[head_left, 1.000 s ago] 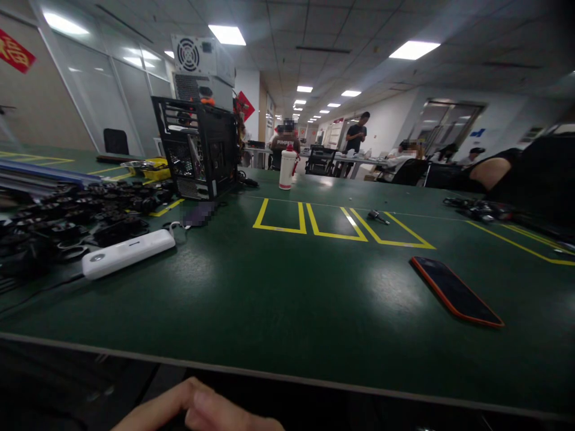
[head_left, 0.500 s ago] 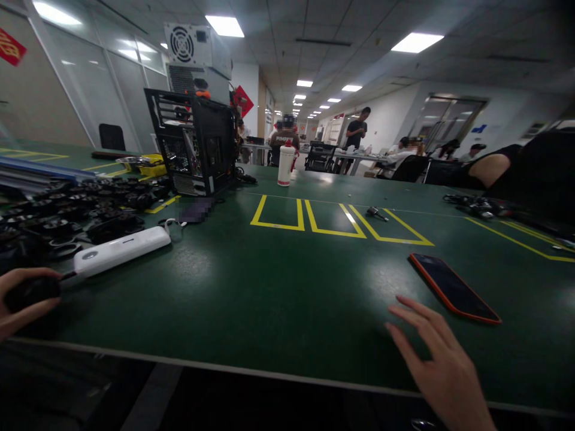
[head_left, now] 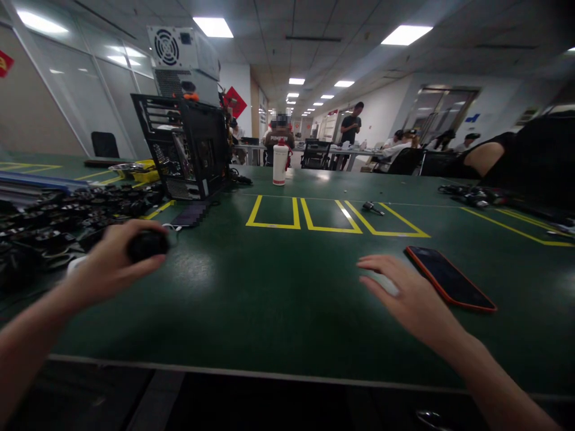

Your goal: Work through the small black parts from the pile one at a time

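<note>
My left hand [head_left: 110, 263] is raised over the green table [head_left: 278, 287] at the left, its fingers closed round a small round black part [head_left: 147, 245]. It hides most of a white power bank [head_left: 77, 262] lying beneath. My right hand [head_left: 406, 293] is open, fingers stretched forward, low over the table just left of a phone with an orange rim [head_left: 449, 278] that lies face up.
Several black parts [head_left: 67, 209] are heaped at the left. An open black computer case [head_left: 184, 149] stands behind them, a white bottle [head_left: 280, 166] further back. Yellow tape boxes [head_left: 332, 215] mark the table's middle, with a small tool [head_left: 372, 208]. A person's arm [head_left: 489, 158] is at the right.
My left hand has lifted the black part from the table's left edge and carried it rightward over the power bank. My right hand has reached further forward, towards the phone.
</note>
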### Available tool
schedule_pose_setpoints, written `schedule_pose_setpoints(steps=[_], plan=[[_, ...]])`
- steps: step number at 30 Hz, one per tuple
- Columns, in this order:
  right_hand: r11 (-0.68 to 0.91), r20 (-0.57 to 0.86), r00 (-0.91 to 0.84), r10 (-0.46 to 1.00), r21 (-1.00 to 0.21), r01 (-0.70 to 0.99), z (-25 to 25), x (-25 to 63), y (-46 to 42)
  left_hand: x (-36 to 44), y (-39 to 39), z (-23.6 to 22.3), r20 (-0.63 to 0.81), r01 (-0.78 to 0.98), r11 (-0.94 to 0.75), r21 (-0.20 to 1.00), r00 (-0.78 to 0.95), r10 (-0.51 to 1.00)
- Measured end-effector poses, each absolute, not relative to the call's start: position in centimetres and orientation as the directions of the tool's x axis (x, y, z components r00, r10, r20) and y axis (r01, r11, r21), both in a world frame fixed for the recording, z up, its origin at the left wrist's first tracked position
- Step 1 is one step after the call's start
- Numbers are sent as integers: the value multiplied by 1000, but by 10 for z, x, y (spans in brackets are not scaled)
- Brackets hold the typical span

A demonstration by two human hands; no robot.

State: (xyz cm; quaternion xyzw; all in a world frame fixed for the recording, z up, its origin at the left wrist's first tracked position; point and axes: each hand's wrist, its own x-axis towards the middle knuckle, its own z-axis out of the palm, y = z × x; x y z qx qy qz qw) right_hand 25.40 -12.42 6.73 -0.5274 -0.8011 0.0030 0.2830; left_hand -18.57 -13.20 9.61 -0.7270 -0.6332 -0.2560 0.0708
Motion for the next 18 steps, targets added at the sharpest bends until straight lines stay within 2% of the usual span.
schedule_pose_setpoints(steps=[2, 3, 5, 8, 12, 18], plan=[[517, 324, -406, 854, -450, 728, 77, 219, -103, -130, -93, 85, 452, 881, -414, 228, 280, 847], [505, 280, -423, 862, -553, 663, 78, 205, -91, -101, -76, 78, 458, 818, -523, 239, 380, 804], [402, 174, -430, 886, -750, 525, 73, 185, -65, -50, -49, 64, 479, 725, -641, 252, 482, 734], [182, 56, -418, 907, -946, 270, 57, 175, -33, -4, -24, 47, 522, 648, -713, 267, 525, 672], [-1, -8, -388, 922, -1000, 18, 39, 174, -13, 12, -9, 33, 536, 594, -748, 297, 544, 645], [-74, -46, -318, 947, -994, -76, 22, 173, -1, 12, 4, 14, 522, 619, -718, 318, 518, 678]])
